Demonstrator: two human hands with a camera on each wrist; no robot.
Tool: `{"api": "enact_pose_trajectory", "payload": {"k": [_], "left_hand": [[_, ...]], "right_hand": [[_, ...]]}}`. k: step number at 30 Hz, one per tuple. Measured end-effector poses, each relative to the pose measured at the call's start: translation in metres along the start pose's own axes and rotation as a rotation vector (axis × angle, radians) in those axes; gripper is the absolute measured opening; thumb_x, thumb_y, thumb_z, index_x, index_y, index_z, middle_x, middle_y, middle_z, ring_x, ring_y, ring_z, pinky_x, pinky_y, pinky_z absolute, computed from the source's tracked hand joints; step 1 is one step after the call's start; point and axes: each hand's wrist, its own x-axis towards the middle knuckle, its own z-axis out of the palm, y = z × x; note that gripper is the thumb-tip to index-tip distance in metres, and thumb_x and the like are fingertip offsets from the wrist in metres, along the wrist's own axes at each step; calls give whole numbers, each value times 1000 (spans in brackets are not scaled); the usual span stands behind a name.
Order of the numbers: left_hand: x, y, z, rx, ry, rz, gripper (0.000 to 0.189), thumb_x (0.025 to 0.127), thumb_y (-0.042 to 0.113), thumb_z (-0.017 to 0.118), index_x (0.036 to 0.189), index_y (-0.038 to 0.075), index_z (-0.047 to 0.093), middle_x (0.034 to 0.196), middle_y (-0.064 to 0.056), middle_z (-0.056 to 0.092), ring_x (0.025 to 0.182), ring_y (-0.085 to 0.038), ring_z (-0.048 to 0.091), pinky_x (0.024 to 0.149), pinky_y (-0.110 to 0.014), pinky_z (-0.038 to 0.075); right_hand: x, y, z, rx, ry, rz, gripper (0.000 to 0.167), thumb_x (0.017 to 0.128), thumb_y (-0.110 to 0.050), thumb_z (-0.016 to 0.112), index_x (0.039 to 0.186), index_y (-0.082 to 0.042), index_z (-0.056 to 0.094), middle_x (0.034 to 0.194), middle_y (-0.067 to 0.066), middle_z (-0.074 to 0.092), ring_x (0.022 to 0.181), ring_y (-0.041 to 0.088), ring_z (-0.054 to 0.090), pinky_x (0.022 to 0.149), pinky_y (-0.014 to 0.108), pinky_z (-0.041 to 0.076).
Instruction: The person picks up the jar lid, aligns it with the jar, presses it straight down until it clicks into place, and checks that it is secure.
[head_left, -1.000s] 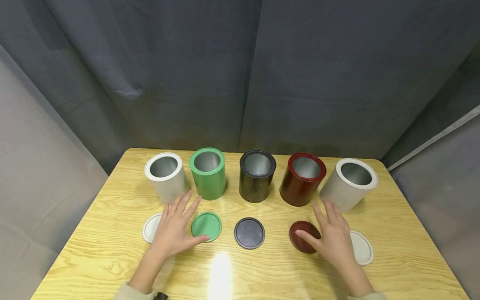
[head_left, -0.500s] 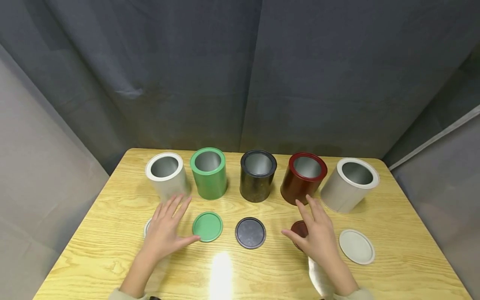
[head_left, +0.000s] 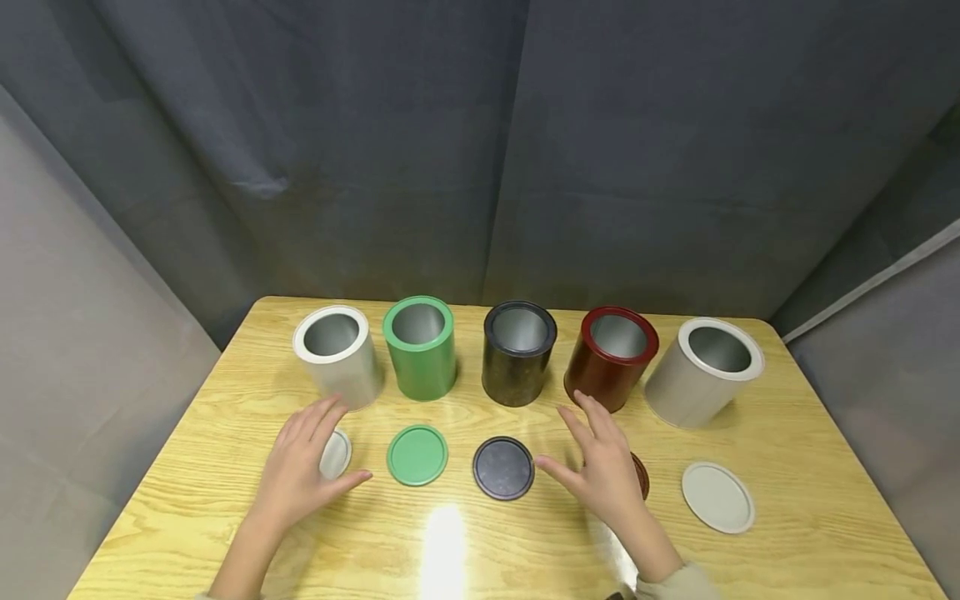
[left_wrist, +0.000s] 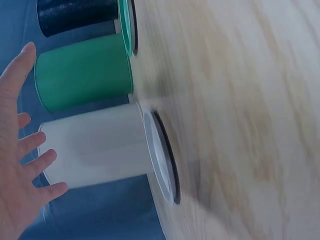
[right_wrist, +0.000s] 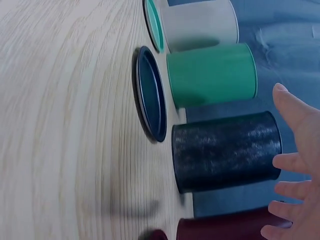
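My left hand (head_left: 297, 463) hovers with spread fingers over the left white lid (head_left: 336, 454), partly hiding it, in front of the left white can (head_left: 347, 379). My right hand (head_left: 602, 462) is held above the table with fingers apart and holds nothing. It covers most of the dark red lid (head_left: 641, 477), and its thumb tip overlaps the edge of the black lid (head_left: 503, 468) in the head view. Behind it stand the dark red can (head_left: 602, 383) and the black can (head_left: 513, 372). In the left wrist view the white lid (left_wrist: 162, 157) lies flat near its can.
A green can (head_left: 426, 367) stands in the same back row, its green lid (head_left: 417, 455) in front. At the right end are another white can (head_left: 686, 387) and white lid (head_left: 717, 497). All cans are topless on the wooden table (head_left: 360, 550); grey curtains (head_left: 390, 150) surround it.
Both hands have moved to the left, fingers still spread. The right white lid has come into full view, while the right hand now covers more of the dark red lid. Cans and lids stay put.
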Motion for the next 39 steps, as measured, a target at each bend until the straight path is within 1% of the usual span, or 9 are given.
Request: {"api": "enact_pose_trajectory", "payload": {"k": [2, 5, 11, 15, 21, 24, 30, 36, 39], "left_hand": [[-1, -3, -1, 0, 9, -4, 87, 62, 62, 69, 124, 4, 50, 129, -18, 46, 116, -36, 42, 95, -52, 29], [-3, -7, -3, 4, 11, -7, 88, 61, 60, 70, 125, 4, 49, 128, -18, 47, 116, -36, 42, 94, -51, 30], [-9, -17, -8, -1, -11, -38, 91, 59, 58, 74, 126, 3, 49, 127, -18, 47, 116, -37, 42, 94, -52, 29], [-13, -21, -11, 1, -19, -54, 90, 56, 52, 78, 126, 2, 49, 126, -19, 48, 116, -37, 42, 94, -51, 30], [-19, -29, -15, -23, -37, -93, 88, 54, 45, 82, 124, 1, 50, 124, -20, 49, 115, -37, 42, 93, -52, 30], [-21, -33, -16, -37, -54, -110, 86, 55, 44, 82, 122, 1, 51, 124, -20, 49, 114, -38, 43, 92, -52, 30], [-24, -40, -17, -59, -89, -142, 85, 56, 39, 84, 124, 1, 49, 124, -21, 49, 111, -39, 44, 88, -54, 34], [-28, -49, -18, -137, -166, -216, 85, 62, 37, 83, 129, 2, 45, 126, -21, 47, 113, -41, 42, 87, -57, 33], [-31, -53, -18, -167, -196, -244, 86, 62, 36, 82, 131, 3, 43, 127, -22, 46, 114, -42, 42, 87, -59, 33]], "right_hand": [[2, -3, 3, 10, -22, 6, 72, 68, -50, 74, 116, 2, 59, 131, 21, 44, 117, 42, 41, 86, 60, 34], [4, -6, 8, 26, -48, 13, 72, 67, -48, 75, 117, 1, 59, 131, 21, 44, 118, 41, 41, 87, 59, 34], [7, -12, 19, 37, -88, 18, 71, 66, -45, 76, 119, -1, 58, 128, 22, 46, 116, 41, 43, 88, 57, 36], [9, -16, 25, 49, -110, 33, 71, 65, -42, 78, 119, -1, 58, 127, 21, 48, 115, 39, 45, 89, 56, 36], [13, -23, 31, 104, -146, 71, 70, 66, -42, 78, 122, -5, 57, 126, 16, 50, 115, 35, 45, 90, 53, 37], [16, -27, 34, 130, -163, 75, 70, 67, -42, 77, 124, -7, 56, 126, 15, 50, 115, 33, 46, 89, 52, 38], [23, -36, 43, 172, -179, 49, 69, 68, -40, 78, 124, -7, 56, 124, 14, 52, 112, 30, 48, 86, 47, 42], [29, -47, 55, 203, -200, 27, 66, 69, -37, 77, 123, -5, 56, 121, 12, 53, 111, 30, 49, 86, 44, 43], [33, -53, 61, 237, -221, 18, 65, 69, -35, 78, 123, -4, 56, 120, 12, 53, 112, 30, 49, 87, 44, 42]]}}
